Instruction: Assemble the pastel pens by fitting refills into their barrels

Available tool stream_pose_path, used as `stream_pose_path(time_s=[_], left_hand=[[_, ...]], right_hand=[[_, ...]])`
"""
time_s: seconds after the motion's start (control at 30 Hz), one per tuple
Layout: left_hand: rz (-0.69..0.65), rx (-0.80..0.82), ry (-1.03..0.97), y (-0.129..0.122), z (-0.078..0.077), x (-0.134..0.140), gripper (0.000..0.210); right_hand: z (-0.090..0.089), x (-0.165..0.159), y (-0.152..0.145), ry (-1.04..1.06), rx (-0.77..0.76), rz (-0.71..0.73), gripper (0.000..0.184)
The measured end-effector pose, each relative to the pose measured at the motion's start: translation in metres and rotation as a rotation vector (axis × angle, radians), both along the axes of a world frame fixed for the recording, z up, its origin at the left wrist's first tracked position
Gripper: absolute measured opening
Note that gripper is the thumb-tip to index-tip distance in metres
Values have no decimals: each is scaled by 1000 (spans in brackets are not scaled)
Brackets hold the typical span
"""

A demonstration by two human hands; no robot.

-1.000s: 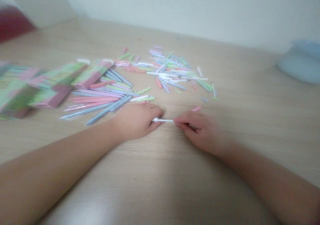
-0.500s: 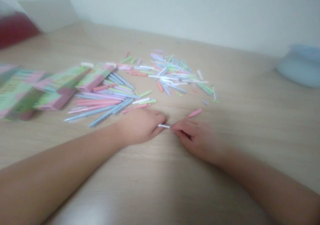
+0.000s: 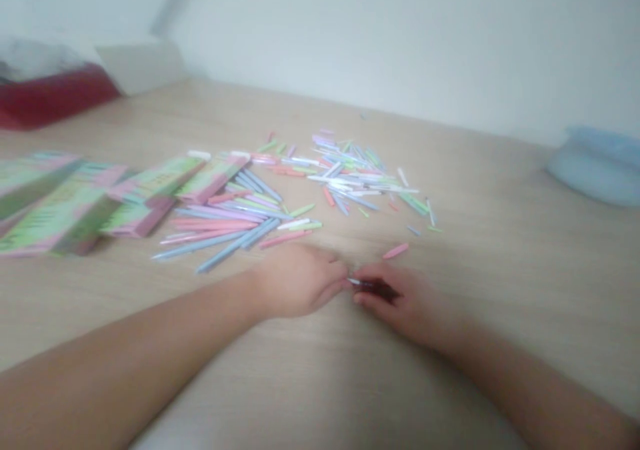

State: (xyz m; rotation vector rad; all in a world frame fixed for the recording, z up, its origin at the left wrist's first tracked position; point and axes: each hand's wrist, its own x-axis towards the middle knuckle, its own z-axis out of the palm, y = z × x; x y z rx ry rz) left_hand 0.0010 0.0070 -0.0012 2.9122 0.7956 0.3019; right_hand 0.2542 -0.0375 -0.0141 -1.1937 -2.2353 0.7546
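Near the centre of the frame, a slim white stick (image 3: pixel 353 281) shows only as a short pale tip, poking out at the fingertip end of the left hand (image 3: pixel 304 282), in the narrow space between that hand and the right hand (image 3: pixel 406 303). The left hand is curled palm down with its fingers closed around the stick, most of which they hide. The right hand faces it from the right, thumb below and fingers above with a dark gap between them, and the tip points into this gap; blur leaves it unclear whether the right hand grips it. A short pink piece (image 3: pixel 396 251) lies on the table (image 3: pixel 280 383) just above the right hand, apart from it. A longer pink stick (image 3: pixel 285 239) lies just above the left hand, at the edge of a fan of coloured tubes (image 3: pixel 220 225) left of centre. Patterned boxes (image 3: pixel 153 183) lie at the left edge and towards the centre, and a scatter of small sticks (image 3: pixel 345 185) spreads across the upper middle.
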Motion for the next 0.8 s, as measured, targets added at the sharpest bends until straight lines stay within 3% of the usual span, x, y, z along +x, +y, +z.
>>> stream_pose_path(time_s=[0.1,0.17,0.33,0.47,0.53,0.6,0.63,0.8], left_hand=[[-7,-42,-49,2,2,0,35],[-13,-90,-96,3,4,0,36],[-16,-175,-199,3,5,0,36],[-3,-202,-207,3,4,1,35],[5,-209,-208,3,4,1,35],[11,-216,-211,3,4,2,35],[16,-219,-211,3,4,2,35],[33,-234,-194,3,4,1,36]], right_hand=[[-1,7,-2,197,-139,55,37],[2,9,1,309,-170,48,34],[19,5,29,432,-94,-286,23],[26,3,75,168,-120,-404,31],[25,1,107,-5,24,-411,32],[21,-2,141,-200,223,-337,32],[20,-4,158,-231,252,-316,30],[24,-15,219,-391,244,-134,21]])
